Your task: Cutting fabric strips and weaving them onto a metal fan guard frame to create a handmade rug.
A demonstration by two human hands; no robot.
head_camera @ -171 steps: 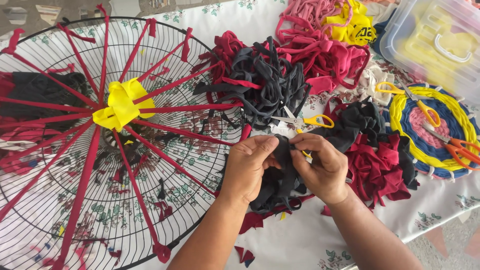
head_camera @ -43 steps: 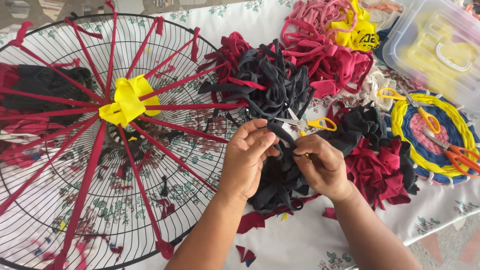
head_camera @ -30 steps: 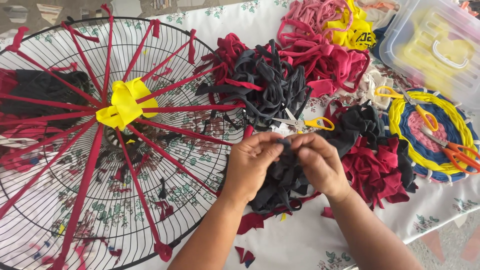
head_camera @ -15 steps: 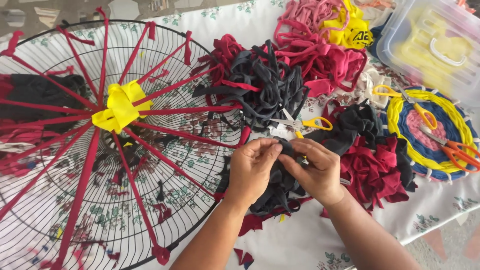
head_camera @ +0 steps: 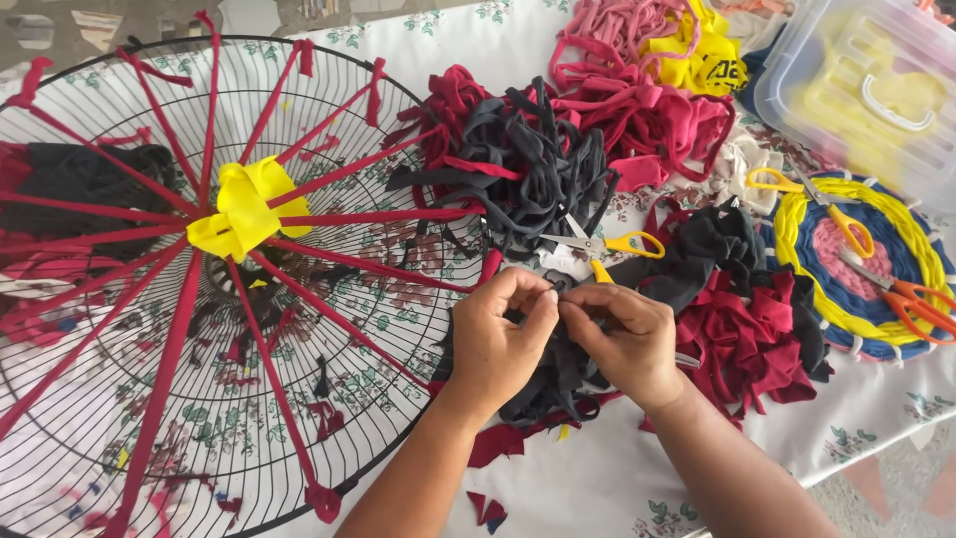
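Observation:
My left hand [head_camera: 503, 334] and my right hand [head_camera: 622, 334] meet fingertip to fingertip over a heap of dark grey fabric strips [head_camera: 553, 384], pinching one strip between them. Just beyond my fingers lie yellow-handled scissors [head_camera: 607, 246]. To the left stands a round black wire fan guard [head_camera: 149, 299] with red fabric strips [head_camera: 358, 214] stretched like spokes from rim to hub. A yellow cloth knot [head_camera: 244, 209] sits at the hub.
Piles of grey [head_camera: 538, 164], red [head_camera: 757, 344] and pink strips [head_camera: 637, 100] cover the floral tablecloth [head_camera: 597, 478]. A round woven mat [head_camera: 856, 264] at right carries yellow scissors [head_camera: 812, 194] and orange scissors [head_camera: 911, 299]. A clear plastic box [head_camera: 876, 90] stands far right.
My hands stay together over the dark strips, working them with small finger motions; the fingertips have closed in from slightly apart to a tight pinch. Nothing else has moved.

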